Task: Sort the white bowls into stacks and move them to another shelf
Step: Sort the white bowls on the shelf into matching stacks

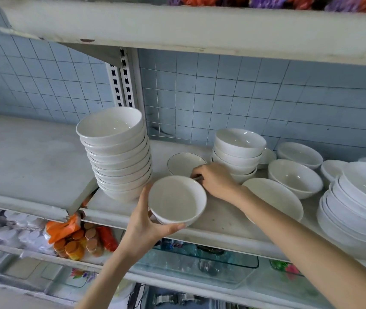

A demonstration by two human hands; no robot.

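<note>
L hand (146,224): grip grasping one white bowl (177,199), thumb at its base, held over shelf (222,219) front edge. R hand (217,181): grip pinching near rim of line-edged bowl (184,162) on shelf. Adj.: tall stack (117,157) to left, short stack (237,152) to right.

Probably a housewares shop: slotted metal shelving (123,81), stacked white bowls (119,161), packaged goods (75,238) below.

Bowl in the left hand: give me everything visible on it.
The held bowl is glossy white, ceramic by its look, deep, empty, with no rim line. It sits upright, tipped slightly toward the camera, above the front of the shelf, right of the tall stack. The left hand grips it, thumb under its near wall, fingers along its left side.
</note>
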